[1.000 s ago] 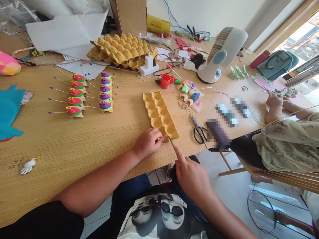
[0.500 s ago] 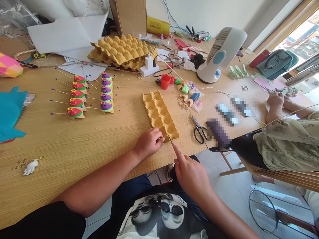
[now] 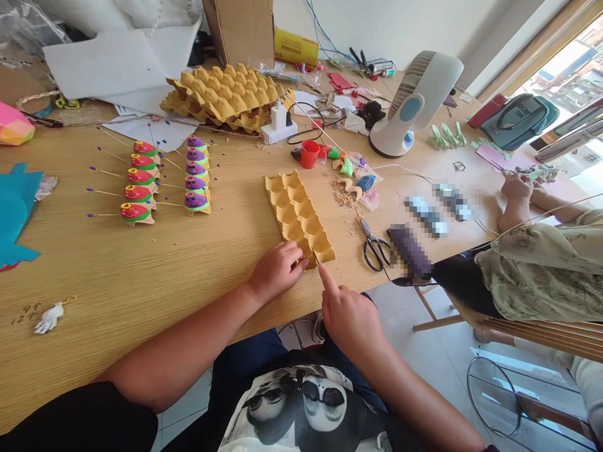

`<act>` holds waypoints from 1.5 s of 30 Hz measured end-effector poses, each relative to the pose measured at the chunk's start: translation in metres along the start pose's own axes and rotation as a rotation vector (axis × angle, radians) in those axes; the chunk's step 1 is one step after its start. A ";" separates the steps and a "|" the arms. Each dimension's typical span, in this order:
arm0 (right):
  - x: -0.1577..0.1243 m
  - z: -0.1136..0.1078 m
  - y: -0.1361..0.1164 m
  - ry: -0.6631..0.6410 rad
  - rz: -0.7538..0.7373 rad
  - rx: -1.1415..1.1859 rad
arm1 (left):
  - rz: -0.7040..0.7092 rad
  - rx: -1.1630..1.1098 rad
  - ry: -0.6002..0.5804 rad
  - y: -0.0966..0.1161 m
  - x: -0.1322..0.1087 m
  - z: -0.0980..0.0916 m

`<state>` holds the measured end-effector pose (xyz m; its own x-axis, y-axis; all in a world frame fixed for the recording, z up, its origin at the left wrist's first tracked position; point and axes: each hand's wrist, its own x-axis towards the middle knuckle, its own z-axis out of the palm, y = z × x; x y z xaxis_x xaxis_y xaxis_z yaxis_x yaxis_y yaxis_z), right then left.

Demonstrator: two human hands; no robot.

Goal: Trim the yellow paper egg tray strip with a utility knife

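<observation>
A strip of yellow pulp egg carton [image 3: 298,210], two cups wide, lies on the table in front of me. My left hand [image 3: 277,269] holds its near left corner with curled fingers. In my right hand [image 3: 351,317] is a thin knife [image 3: 316,256], my index finger stretched along it and the handle hidden in my fist. The blade's tip touches the carton's near end, between the two rows of cups. To the right lie black-handled scissors [image 3: 374,246].
Painted carton cups with stick legs, a red row [image 3: 139,182] and a purple row [image 3: 196,176], stand left. Egg trays [image 3: 226,94], a red cup [image 3: 309,154] and a white fan [image 3: 414,103] are behind. Another person's hands [image 3: 517,187] work at right.
The knife and my right hand have shifted slightly toward the carton, so less blade shows. My left hand stays on the corner. The whole view has drifted a little.
</observation>
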<state>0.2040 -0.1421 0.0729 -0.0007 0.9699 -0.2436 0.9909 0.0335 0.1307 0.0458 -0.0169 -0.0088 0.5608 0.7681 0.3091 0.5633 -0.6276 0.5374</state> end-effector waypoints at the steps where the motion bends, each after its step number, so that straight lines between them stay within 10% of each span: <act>1: 0.000 0.001 0.001 -0.002 -0.001 0.003 | 0.002 0.003 0.002 0.000 0.000 0.000; 45: 0.000 0.006 0.006 -0.034 -0.024 0.045 | -0.001 0.012 0.000 0.005 0.000 0.000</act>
<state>0.2105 -0.1433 0.0676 -0.0211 0.9601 -0.2788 0.9956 0.0456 0.0815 0.0490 -0.0200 -0.0060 0.5602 0.7688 0.3085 0.5709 -0.6281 0.5287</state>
